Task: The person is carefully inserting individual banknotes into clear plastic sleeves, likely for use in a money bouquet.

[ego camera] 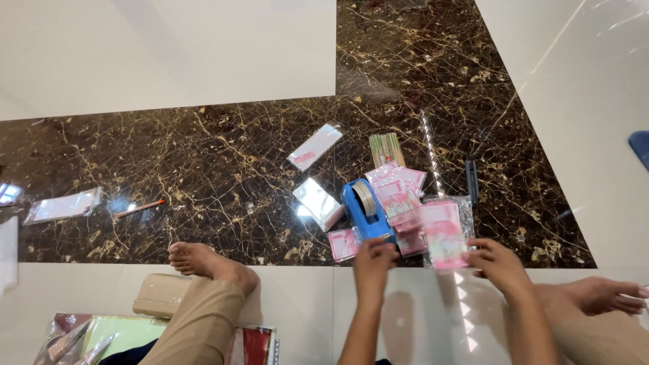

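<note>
I sit on the floor and look down at my hands. My left hand [374, 260] rests at the near end of a blue tape dispenser [364, 209], fingers closed at its edge. My right hand [495, 261] grips the lower right corner of a clear plastic packet holding pink printed paper [444, 233]. A heap of several similar pink packets [399, 192] lies just beyond, between the dispenser and the held packet. One more pink packet [343, 244] lies left of my left hand.
Clear packets lie on the dark marble floor [223, 155]: one [315, 146] farther out, one [318, 201] beside the dispenser, one [63, 205] far left. An orange-tipped pen [138, 209], a black pen [472, 180], a brown box [161, 295] and my bare feet [206, 262] are nearby.
</note>
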